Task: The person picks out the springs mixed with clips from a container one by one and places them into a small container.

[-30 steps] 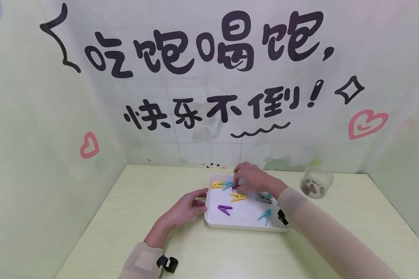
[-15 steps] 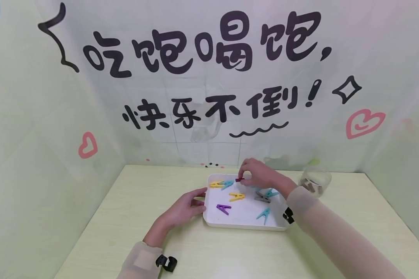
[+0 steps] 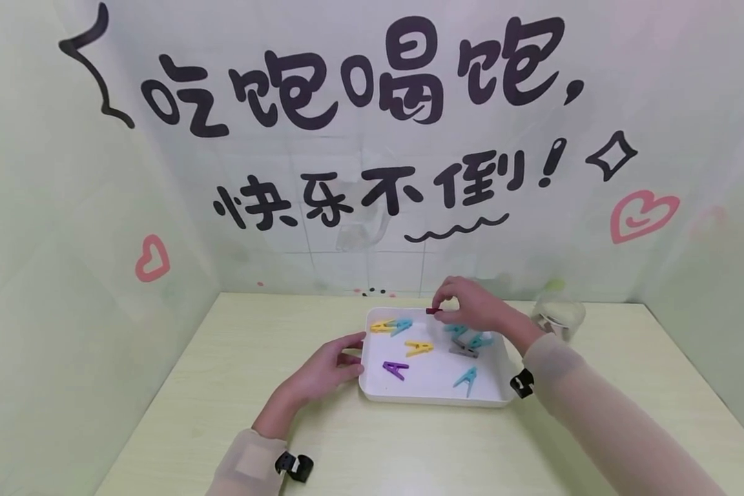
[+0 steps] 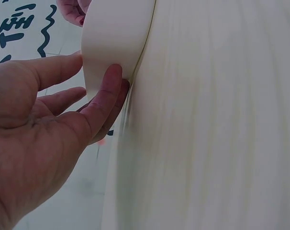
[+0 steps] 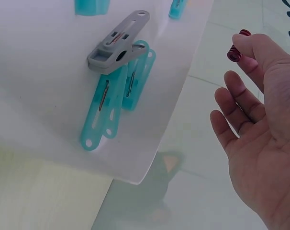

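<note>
My right hand (image 3: 471, 303) pinches a small dark red ribbed cylinder (image 5: 238, 45) between thumb and forefinger, the other fingers loosely bent. In the head view it is over the far rim of a white tray (image 3: 434, 398). My left hand (image 3: 322, 372) touches the tray's left side with extended fingers (image 4: 109, 88), holding nothing. Clothespins lie in the tray: a yellow one (image 3: 419, 348) in the middle, a purple one (image 3: 395, 370) near the left, a grey one (image 5: 118, 43) resting against turquoise ones (image 5: 104, 108), and another turquoise one (image 3: 467, 380) at the front.
A clear jar (image 3: 561, 317) with brownish pieces inside stands right of the tray, partly behind the right forearm. The pale wooden table (image 3: 223, 413) meets a printed wall sheet (image 3: 322, 275) at the back. Black straps (image 3: 294, 466) sit on both wrists.
My right hand has risen from inside the tray and moved right and back, carrying the dark red cylinder. Turquoise clothespins beneath it have come into sight. My left hand stays at the tray's side.
</note>
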`<act>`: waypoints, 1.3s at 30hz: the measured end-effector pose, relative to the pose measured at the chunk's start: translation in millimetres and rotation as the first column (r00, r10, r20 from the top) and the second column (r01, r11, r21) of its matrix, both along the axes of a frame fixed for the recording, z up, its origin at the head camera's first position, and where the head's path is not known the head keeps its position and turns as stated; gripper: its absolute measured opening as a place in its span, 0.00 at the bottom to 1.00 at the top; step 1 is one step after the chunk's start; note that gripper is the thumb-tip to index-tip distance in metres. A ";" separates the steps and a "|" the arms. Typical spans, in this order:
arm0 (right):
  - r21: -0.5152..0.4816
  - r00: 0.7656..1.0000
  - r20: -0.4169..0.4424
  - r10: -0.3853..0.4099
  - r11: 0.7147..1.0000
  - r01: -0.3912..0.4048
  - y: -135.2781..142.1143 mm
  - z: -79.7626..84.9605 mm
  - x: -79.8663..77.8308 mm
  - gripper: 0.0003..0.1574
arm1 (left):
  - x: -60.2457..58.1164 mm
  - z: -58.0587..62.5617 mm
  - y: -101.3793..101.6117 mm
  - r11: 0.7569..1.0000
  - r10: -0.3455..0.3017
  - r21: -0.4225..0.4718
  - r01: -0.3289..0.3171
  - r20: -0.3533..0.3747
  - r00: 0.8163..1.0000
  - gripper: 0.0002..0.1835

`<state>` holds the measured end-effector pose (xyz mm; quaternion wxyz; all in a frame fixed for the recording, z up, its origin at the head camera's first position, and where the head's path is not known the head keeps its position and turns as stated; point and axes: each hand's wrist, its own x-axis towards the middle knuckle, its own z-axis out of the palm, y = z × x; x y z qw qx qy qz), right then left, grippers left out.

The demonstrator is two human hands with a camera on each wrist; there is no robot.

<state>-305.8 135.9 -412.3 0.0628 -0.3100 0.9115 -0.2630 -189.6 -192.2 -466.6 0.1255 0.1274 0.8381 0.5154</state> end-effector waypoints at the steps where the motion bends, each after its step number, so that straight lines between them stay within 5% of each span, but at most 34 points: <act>1: -0.009 1.000 -0.002 -0.004 1.000 0.004 1.3 0.3 0.0 0.05 | -0.4 -0.1 -0.2 1.000 -0.001 0.001 0.001 -0.001 1.000 0.34; 19: -0.150 0.992 -0.119 -0.034 0.989 0.016 38.1 6.1 9.3 0.06 | -2.1 -0.9 0.3 1.000 -0.002 0.011 0.002 -0.006 1.000 0.34; 30: -0.225 0.988 -0.001 -0.152 0.963 0.148 61.5 12.8 20.0 0.09 | -2.4 -2.6 -0.3 1.000 -0.006 0.016 0.006 -0.008 1.000 0.34; 39: -0.207 0.980 -0.074 -0.187 0.964 0.168 84.8 15.4 24.7 0.10 | -1.3 -0.8 0.9 1.000 0.000 0.015 0.000 0.001 1.000 0.34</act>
